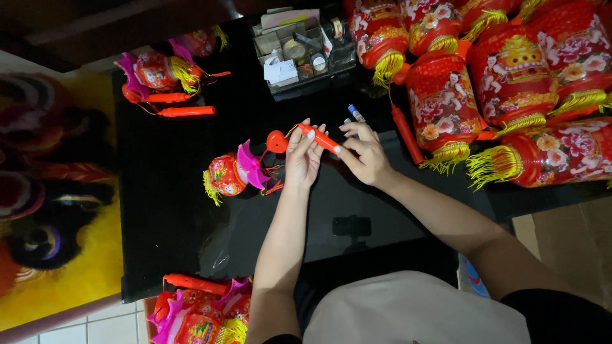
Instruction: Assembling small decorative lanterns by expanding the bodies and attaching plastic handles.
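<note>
Over black table (pixel 159 191), hands grip orange handle (pixel 319 137).

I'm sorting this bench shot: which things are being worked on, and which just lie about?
In hand:
- left hand and right hand on the orange plastic handle stick
- small red lantern with pink frill, attached

Lying about:
- big red flowered lanterns
- clear plastic organiser box
- finished small lantern

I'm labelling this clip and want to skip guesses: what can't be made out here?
- Head view: the grip of the left hand and right hand on the orange stick is hidden by fingers.
- The organiser tray contents are too small.
- The big lanterns are cut off by the top and right edges.
- The furry costume at left is blurred.
</note>
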